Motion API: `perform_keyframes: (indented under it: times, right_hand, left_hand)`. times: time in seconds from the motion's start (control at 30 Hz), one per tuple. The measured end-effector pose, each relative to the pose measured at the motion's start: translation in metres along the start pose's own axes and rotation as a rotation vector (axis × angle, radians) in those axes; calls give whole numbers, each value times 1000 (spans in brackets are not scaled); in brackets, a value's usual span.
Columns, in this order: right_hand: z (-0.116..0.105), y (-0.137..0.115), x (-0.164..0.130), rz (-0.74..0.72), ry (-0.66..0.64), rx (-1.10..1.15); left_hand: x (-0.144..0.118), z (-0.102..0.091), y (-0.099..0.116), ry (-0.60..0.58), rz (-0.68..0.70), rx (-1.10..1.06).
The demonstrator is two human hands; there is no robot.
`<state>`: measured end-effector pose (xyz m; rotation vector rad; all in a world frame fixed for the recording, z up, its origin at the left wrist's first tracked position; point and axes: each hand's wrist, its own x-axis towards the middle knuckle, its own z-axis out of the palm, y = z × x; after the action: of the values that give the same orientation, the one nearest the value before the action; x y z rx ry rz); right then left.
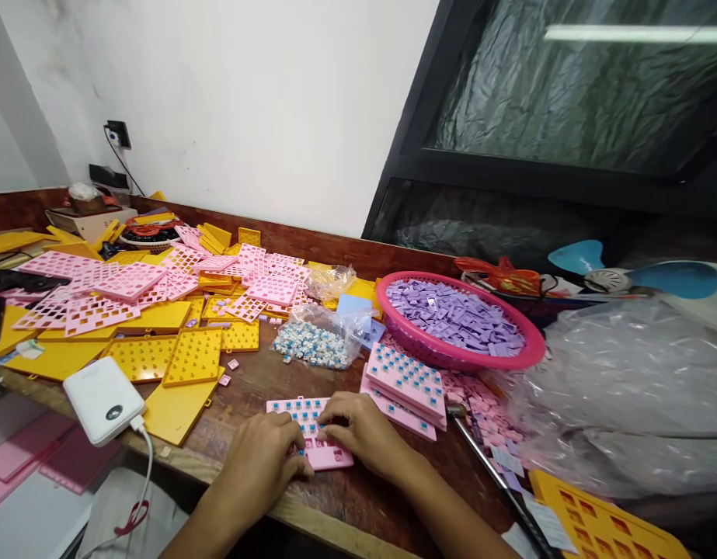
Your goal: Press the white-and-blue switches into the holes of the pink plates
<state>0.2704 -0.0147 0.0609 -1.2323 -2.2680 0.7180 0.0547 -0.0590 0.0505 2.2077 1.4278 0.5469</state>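
Both hands down on pink switch plate [311, 435] near front edge of wooden bench [358, 497]: left hand [263, 464] curled over its near-left corner, right hand [363, 429] on its right side, fingers bent & pressing among blue switches, nothing lifted. Just right, stack of filled pink plates [405, 382]; behind, clear bag of blue switches [314, 341] & pink basket [393, 310] w/ purple keycaps. Further left, yellow trays [160, 357], empty pink plates [102, 291], white power bank [103, 400] at bench edge.
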Motion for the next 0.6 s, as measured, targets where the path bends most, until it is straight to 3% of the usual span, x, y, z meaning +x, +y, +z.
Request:
perform_keyframes:
  times: [0.3,0.6]
  right_hand:
    - [0,-1,-4,29,14,-87]
    - [4,2,-3,32,-2,-159]
  left_hand:
    - [-3,4,4,17,-70,-38]
    - [-12,1,4,26,91,-34]
